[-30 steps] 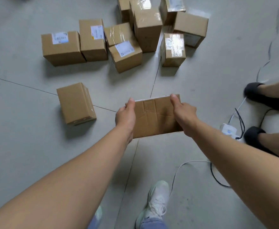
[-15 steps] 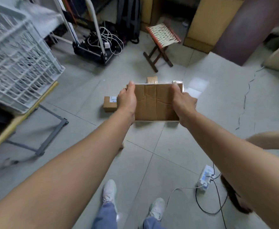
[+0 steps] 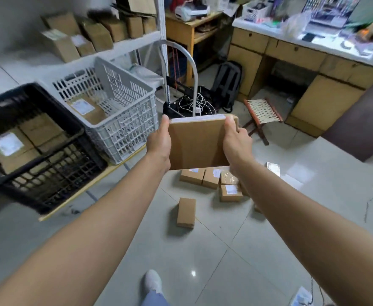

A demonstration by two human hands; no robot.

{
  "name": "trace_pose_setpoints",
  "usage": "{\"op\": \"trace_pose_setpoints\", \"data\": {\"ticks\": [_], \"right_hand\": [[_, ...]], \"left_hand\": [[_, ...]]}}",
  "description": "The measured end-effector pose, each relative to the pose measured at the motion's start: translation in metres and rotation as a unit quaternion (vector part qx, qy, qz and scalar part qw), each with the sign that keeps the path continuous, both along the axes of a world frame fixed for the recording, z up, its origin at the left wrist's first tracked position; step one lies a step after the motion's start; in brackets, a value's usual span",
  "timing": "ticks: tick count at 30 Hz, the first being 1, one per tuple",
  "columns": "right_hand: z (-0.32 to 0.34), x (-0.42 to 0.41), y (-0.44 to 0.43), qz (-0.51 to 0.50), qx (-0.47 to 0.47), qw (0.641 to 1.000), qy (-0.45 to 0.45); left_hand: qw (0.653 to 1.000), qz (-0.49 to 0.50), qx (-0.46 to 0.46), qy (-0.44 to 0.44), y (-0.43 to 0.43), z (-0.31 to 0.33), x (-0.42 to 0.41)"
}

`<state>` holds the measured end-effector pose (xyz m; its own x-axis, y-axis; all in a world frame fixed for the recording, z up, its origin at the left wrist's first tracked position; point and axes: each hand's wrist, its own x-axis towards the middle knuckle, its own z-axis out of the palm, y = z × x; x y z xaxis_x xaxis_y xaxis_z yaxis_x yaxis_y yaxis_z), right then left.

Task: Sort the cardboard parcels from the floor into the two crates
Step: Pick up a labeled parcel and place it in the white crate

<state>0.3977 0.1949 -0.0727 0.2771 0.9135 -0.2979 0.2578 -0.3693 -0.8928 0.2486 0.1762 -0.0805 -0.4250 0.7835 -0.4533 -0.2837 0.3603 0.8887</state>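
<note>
**Parcel in both hands, mid-air, right of the crates**

- Held parcel (image 3: 197, 144): flat brown cardboard, broad plain face toward the camera, off the floor at arm's length.
- Left hand (image 3: 159, 144) grips its left edge, thumb up along the side to the top corner. Right hand (image 3: 236, 143) grips the right edge the same way. The parcel sits squarely between the two hands; the fingers behind it are hidden.
- White crate (image 3: 132, 127): just left of the parcel and lower, with one labelled parcel (image 3: 86, 109) lying inside.
- Black crate (image 3: 55, 171): further left, beside the white one, with several labelled parcels (image 3: 11, 149) in it. This part is blurred, so no count.
- Both crates sit on a low wooden surface (image 3: 92, 183).
- Floor: a cluster of small parcels (image 3: 212, 178) below and behind the held one, partly covered by the right forearm. One lone parcel (image 3: 186, 213) lies nearer, apart from the cluster.
- The held parcel touches neither crate.
</note>
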Motion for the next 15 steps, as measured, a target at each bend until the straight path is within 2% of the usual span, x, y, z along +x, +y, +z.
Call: {"op": "trace_pose_setpoints", "data": {"ticks": [4,10,15], "right_hand": [[0.017,-0.052,0.01,0.013,0.012,0.995,0.094],[0.026,-0.14,0.028,0.03,0.024,0.991,0.13],[0.027,-0.206,0.051,0.053,0.023,0.986,0.154]], "left_hand": [[0.998,0.052,0.018,-0.012,0.0,0.02,-0.053],[0.995,0.094,0.029,-0.019,0.012,0.032,-0.142],[0.989,0.135,0.054,0.024,0.018,0.038,-0.209]]}}
